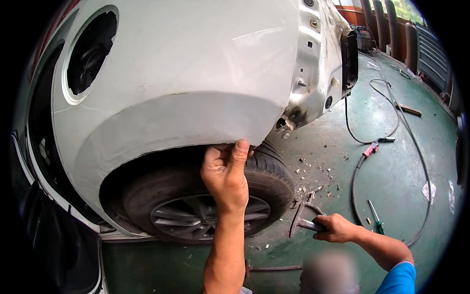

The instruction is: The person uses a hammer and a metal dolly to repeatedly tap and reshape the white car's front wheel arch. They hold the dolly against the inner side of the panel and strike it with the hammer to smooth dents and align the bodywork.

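My left hand (226, 179) grips the lower lip of the white rear fender (205, 59) above the wheel, thumb on the outer face and fingers tucked underneath. The tyre (271, 191) and alloy rim (176, 218) sit just behind that hand. My right hand (333, 228) is closed around the dark grip of a metal hammer (306, 224), low at the right beside the tyre and over the floor, where small metal pieces lie near its head.
A red-handled hose (372, 149), cables, a green-handled screwdriver (377, 223) and debris lie on the green floor (391, 186). Exposed bodywork (308, 63) juts out at top right. An open door (63, 245) is at left. A metal bar (274, 268) and a blurred round shape are at the bottom.
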`<state>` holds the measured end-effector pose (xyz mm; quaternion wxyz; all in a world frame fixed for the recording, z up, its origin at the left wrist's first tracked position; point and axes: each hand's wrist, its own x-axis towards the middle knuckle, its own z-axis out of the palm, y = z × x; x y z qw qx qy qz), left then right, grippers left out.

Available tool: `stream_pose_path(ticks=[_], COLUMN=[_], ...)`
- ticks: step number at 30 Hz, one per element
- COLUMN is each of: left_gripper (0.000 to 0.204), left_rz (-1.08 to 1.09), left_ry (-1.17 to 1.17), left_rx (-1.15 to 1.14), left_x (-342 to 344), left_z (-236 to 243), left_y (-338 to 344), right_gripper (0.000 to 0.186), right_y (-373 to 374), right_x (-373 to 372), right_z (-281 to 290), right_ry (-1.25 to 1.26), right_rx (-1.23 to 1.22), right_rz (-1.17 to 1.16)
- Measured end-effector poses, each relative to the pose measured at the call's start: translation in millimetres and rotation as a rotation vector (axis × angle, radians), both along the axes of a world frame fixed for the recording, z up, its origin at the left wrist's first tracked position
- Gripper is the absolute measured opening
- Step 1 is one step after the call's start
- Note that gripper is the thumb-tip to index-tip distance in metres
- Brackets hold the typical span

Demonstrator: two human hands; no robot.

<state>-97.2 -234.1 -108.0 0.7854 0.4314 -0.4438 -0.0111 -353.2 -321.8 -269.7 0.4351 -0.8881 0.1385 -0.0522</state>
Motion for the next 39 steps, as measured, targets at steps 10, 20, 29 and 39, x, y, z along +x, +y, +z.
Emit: stream_pose_path(ticks=[10,20,29,39], left_gripper=[0.044,0.033,0.042,0.033], left_rz=[0.062,-0.065,-0.096,-0.152], left_ry=[0.173,0.111,0.042,0.036], left_rx=[-0.077,-0.087,-0.097,-0.141], left_x=[8,51,72,74], left_z=[21,31,54,53], left_y=[16,51,72,66], right_gripper=[0.037,0.038,0.032,0.03], right_y=[1,18,35,49], right_x=[1,25,125,135], right_z=[-1,47,175,189], right_ry=[-0.003,-0.135,-0.198,0.0], right_rx=[-0.059,-0.192,-0.727,-0.841], right_rz=[0.015,0.059,0.142,0.278])
